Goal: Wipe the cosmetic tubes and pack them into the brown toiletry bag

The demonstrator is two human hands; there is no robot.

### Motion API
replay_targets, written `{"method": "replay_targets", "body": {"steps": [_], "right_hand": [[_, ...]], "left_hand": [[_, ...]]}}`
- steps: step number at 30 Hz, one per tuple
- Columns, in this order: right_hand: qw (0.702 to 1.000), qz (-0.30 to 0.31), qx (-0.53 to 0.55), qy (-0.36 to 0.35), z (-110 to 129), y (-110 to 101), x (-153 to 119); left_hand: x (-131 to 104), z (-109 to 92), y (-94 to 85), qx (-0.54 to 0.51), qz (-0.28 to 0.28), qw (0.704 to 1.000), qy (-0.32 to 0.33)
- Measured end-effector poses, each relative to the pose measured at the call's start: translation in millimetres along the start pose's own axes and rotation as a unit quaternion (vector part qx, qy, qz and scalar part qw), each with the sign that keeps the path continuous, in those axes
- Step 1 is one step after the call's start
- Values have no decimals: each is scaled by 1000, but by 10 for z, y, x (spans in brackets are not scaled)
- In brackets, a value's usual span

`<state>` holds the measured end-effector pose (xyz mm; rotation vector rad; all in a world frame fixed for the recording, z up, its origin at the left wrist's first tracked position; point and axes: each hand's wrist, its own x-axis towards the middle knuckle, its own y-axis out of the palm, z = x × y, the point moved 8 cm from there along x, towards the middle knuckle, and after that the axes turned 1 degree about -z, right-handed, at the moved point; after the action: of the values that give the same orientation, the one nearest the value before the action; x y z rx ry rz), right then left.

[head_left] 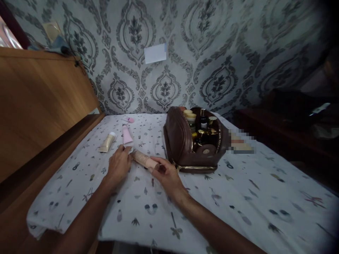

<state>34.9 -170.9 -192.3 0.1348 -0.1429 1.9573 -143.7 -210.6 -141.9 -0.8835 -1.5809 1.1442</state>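
My right hand (168, 174) pinches the near end of a beige cylindrical cosmetic bottle (143, 158), which lies tilted low over the patterned cloth. At the bottle's other end is my left hand (119, 163), its fingers pressed together around something small and whitish that I cannot make out. Just beyond that hand lies a pink squeeze tube (126, 134). A cream tube with a white cap (107, 142) rests to its left. Farther back is a small pink item (129, 120). Right of my hands stands a brown toiletry bag (180, 137), unzipped, with several bottles and jars inside.
White printed cloth (190, 218) covers the table. A wooden panel (45, 109) rises along the left side, and a patterned wall (164, 77) closes off the back. Beside the bag's right side lies a partly blurred flat item (241, 143). Dark furniture (286, 130) fills the far right.
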Motion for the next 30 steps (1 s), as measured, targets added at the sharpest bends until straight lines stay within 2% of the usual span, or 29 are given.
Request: {"method": "replay_targets", "body": {"steps": [2,4,7,9,11,15,17,19,21,23,26,30], "right_hand": [[1000,-6,-4,-14,26,-22,3],[1000,-17,2,-20,26,-44,10],[999,-34,7,-7,-15,-65,15],[999,-45,-17,-23,6,-75,-2],[995,-45,-62,-65,82,-63,-40],[968,6,-172,-182,311,61,-166],[949,39,-213,-231,404,138,-226],[935,63,-239,-254,441,190,-255],[932,67,-251,-253,423,205,-249],[937,57,-254,-235,358,194,-220],[944,42,-261,-197,227,167,-171],[948,53,-268,-165,136,163,-136]], "left_hand": [[-12,-68,-22,-48,-16,998,33],[-54,-216,-72,-128,-31,987,96],[-172,-487,-158,-237,-30,949,207],[-238,-604,-195,-262,-24,931,252],[-234,-595,-211,-248,-31,937,242],[-91,-260,-242,-135,-61,984,96],[-43,-85,-273,-73,-65,995,27],[-24,8,-306,-32,-65,997,-10],[-24,0,-316,-14,-57,998,-7],[-47,-84,-295,-20,-40,999,24],[-146,-270,-248,-65,-14,995,80],[-381,-539,-184,-91,13,983,157]]}}
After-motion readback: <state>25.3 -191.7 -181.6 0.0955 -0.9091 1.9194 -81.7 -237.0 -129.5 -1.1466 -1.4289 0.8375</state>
